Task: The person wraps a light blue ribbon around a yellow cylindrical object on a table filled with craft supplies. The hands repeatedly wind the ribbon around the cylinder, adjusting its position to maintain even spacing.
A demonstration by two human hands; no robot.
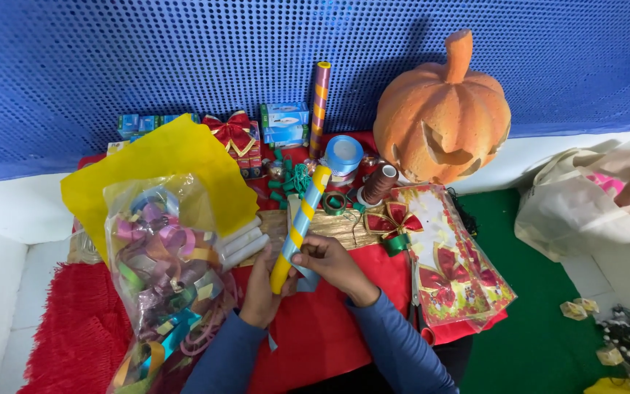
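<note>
Both hands, left [260,288] and right [329,264], grasp tilted striped tube [299,228].

Ahead of me a blue perforated sheet [147,58] covers the whole wall, evenly lit, with soft shadows cast on it. Below it runs a white ledge [9,208]. A red fringed cloth [67,328] covers the surface in front of me, and green carpet [541,321] lies off its right edge.

A yellow tube [300,222] spirally wrapped with light-blue ribbon tilts up and rightward, its lower end held above the red cloth.
</note>
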